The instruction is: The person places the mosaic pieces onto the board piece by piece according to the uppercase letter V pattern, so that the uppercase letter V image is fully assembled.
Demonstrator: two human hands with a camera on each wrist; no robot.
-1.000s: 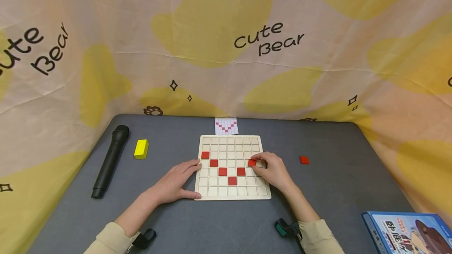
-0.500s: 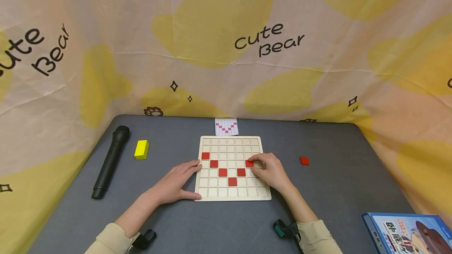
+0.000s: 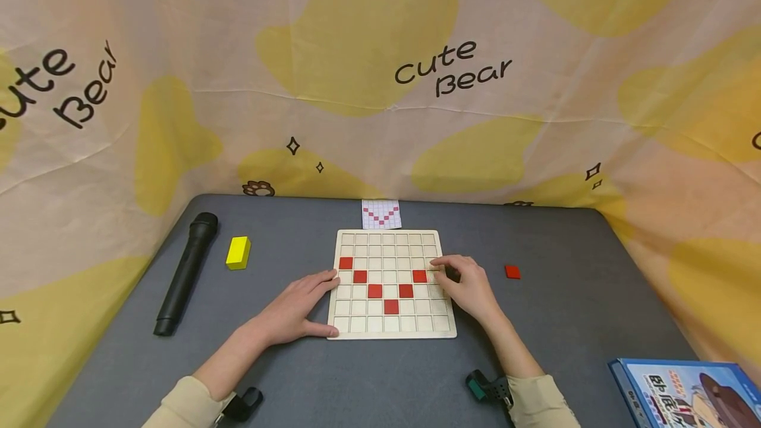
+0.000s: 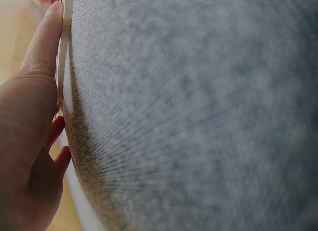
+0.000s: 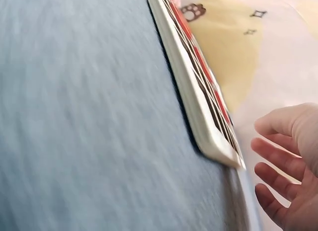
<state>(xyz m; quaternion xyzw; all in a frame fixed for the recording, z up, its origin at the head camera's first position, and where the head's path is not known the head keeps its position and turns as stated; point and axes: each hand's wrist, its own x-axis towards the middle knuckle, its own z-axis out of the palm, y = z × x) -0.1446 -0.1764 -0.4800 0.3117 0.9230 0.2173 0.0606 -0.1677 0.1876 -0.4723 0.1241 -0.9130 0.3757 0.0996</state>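
Observation:
A cream grid board point(image 3: 389, 332) lies on the grey table, with several red square tiles forming a V in its cells. The rightmost of these, a red tile point(image 3: 419, 276), sits flat in its cell just left of my right hand point(image 3: 472, 289). That hand hovers over the board's right edge, and in the right wrist view its loosely bent fingers point(image 5: 276, 159) hold nothing. My left hand point(image 3: 291, 309) rests along the left edge, fingertips at the side and thumb at the near corner. In the left wrist view the thumb point(image 4: 44, 42) lies straight along the board's edge.
A loose red tile point(image 3: 512, 272) lies right of the board. Behind the board is a small pattern card point(image 3: 381, 214) with a pink V. A yellow block point(image 3: 238, 253) and a black microphone point(image 3: 187, 273) stand left; a blue box point(image 3: 684, 392) occupies the near right corner.
The right hand slid a red tile left into its cell, let go of it and drew back to the right. The left hand stayed on the board's edge.

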